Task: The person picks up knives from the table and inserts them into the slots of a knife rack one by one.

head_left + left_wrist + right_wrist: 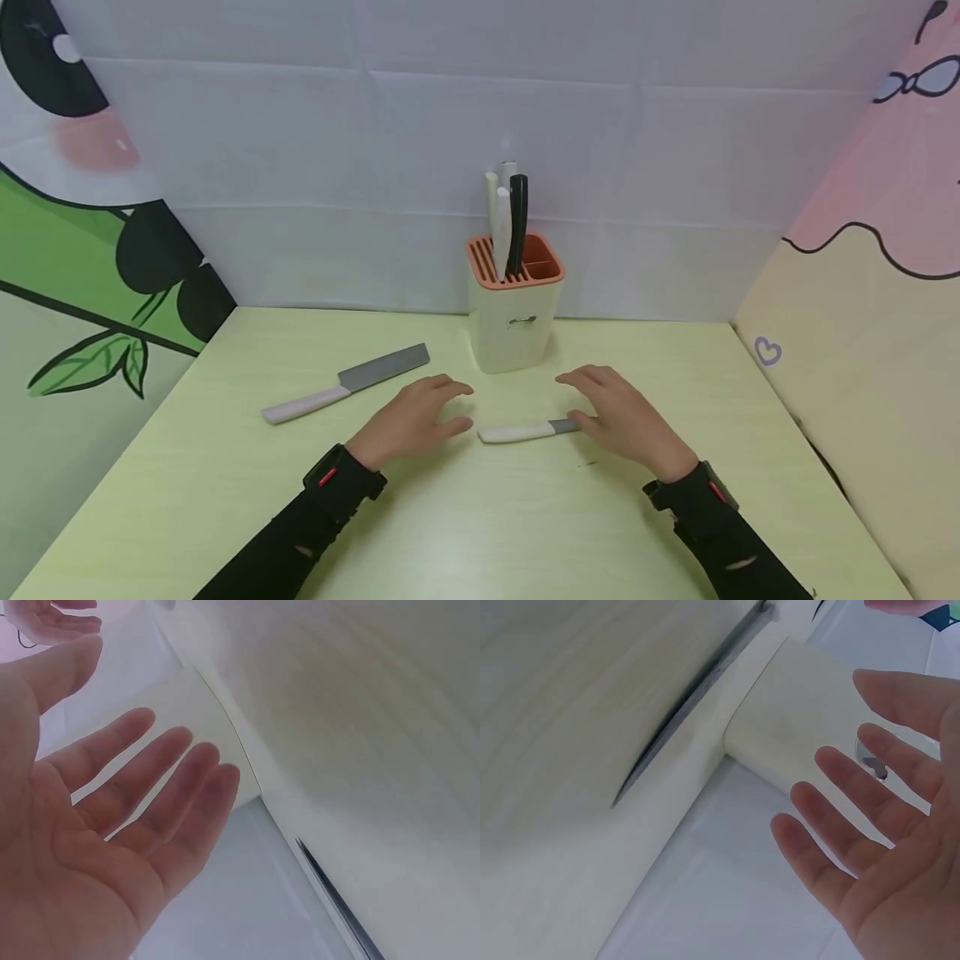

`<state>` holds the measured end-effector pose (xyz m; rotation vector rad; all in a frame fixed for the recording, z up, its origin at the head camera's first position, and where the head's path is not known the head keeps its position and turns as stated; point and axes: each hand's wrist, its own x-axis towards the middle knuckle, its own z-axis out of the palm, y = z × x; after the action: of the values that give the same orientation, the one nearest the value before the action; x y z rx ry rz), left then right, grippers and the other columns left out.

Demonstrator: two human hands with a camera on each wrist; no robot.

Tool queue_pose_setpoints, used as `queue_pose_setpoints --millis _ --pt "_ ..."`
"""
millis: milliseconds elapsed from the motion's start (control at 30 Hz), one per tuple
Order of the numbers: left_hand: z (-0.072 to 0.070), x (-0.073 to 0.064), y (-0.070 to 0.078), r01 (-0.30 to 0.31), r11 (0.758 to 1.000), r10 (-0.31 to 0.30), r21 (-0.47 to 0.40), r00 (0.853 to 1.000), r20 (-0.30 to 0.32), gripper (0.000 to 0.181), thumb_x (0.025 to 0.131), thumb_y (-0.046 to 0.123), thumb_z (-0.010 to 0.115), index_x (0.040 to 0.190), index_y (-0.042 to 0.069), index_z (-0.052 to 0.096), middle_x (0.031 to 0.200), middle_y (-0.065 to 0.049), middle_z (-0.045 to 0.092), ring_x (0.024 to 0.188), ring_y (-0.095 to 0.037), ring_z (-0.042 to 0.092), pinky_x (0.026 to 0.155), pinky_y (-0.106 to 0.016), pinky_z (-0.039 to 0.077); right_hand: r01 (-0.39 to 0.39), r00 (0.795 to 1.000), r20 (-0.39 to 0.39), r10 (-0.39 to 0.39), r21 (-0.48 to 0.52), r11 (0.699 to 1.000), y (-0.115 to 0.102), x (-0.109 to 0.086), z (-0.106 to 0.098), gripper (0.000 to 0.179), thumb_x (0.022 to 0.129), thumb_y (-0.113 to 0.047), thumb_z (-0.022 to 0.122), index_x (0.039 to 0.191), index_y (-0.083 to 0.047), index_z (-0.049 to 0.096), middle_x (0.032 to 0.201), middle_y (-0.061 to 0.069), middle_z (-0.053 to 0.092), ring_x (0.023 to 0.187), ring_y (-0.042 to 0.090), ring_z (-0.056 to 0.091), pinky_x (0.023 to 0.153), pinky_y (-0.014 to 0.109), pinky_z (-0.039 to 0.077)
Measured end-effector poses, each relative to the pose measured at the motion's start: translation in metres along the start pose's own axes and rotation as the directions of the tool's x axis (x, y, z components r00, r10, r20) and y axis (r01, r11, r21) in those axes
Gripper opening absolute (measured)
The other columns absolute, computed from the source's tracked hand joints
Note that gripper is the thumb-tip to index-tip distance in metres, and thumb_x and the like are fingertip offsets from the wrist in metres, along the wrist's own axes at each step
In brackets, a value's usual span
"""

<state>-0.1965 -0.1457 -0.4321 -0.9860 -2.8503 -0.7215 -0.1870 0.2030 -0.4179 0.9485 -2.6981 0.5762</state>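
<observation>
Both hands hover over the table, fingers extended, with nothing in them. My left hand (411,419) is between a cleaver (384,367) and a smaller knife (517,432), apart from both. The cleaver lies flat at the left, its pale handle toward the lower left. My right hand (626,421) is above the smaller knife's blade and hides most of it; the white handle points left. In the right wrist view, that knife's blade (694,701) lies clear of the fingers. Behind the hands stands a cream knife block (513,329) with an orange slotted top.
Several handles, white ones and a black one (517,221), rise from the block's slots. A pale grey cloth backdrop (337,150) hangs behind the table (450,525). Printed cartoon panels border the left and right sides.
</observation>
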Motion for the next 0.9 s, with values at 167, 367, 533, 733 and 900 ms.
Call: queue_pose_setpoints --millis 167,367,533,733,900 --pt "-0.006 -0.008 -0.006 -0.018 1.000 0.018 0.010 0.999 -0.047 0.051 0.099 0.032 0.078 0.143 0.008 0.064 0.138 -0.010 0.065 0.126 -0.031 0.063 0.106 -0.048 0.054 0.034 0.998 0.045 -0.034 0.016 0.999 -0.011 0.013 0.005 0.054 0.089 -0.009 0.088 0.138 -0.008 0.067 0.131 0.008 0.066 0.122 0.029 0.063 0.100 0.044 0.058" --pt "-0.011 -0.014 -0.009 0.004 1.000 -0.003 0.013 0.998 -0.064 0.058 0.097 0.034 0.081 0.147 0.010 0.061 0.148 -0.012 0.060 0.137 -0.035 0.057 0.112 -0.052 0.049 0.050 0.987 0.147 -0.058 0.056 0.997 -0.024 0.028 0.014 0.047 0.089 -0.006 0.086 0.133 -0.008 0.070 0.127 0.008 0.068 0.117 0.026 0.064 0.097 0.042 0.058" --pt "-0.013 -0.018 -0.011 0.018 1.000 -0.017 0.012 0.998 -0.054 0.061 0.096 0.033 0.082 0.148 0.009 0.060 0.152 -0.015 0.057 0.141 -0.038 0.053 0.115 -0.056 0.047 0.051 0.974 0.216 -0.071 0.099 0.994 -0.032 0.038 0.025 0.041 0.090 -0.005 0.083 0.130 -0.008 0.072 0.124 0.008 0.069 0.115 0.025 0.064 0.098 0.042 0.057" --pt "-0.014 -0.019 -0.012 0.020 0.999 -0.018 0.025 0.998 -0.062 0.062 0.096 0.034 0.082 0.148 0.010 0.060 0.153 -0.015 0.056 0.142 -0.038 0.052 0.116 -0.057 0.045 0.042 0.960 0.272 -0.071 0.113 0.993 -0.041 0.047 0.036 0.041 0.089 -0.002 0.083 0.128 -0.008 0.073 0.124 0.007 0.069 0.118 0.026 0.064 0.103 0.043 0.056" --pt "-0.017 -0.019 -0.010 0.012 0.999 -0.009 0.032 0.998 -0.068 0.064 0.095 0.036 0.083 0.149 0.010 0.060 0.153 -0.015 0.056 0.142 -0.038 0.052 0.116 -0.056 0.046 0.081 0.959 0.265 -0.097 0.071 0.994 -0.044 0.047 0.040 0.040 0.085 0.003 0.085 0.123 -0.006 0.075 0.117 0.008 0.071 0.112 0.029 0.065 0.098 0.043 0.057"
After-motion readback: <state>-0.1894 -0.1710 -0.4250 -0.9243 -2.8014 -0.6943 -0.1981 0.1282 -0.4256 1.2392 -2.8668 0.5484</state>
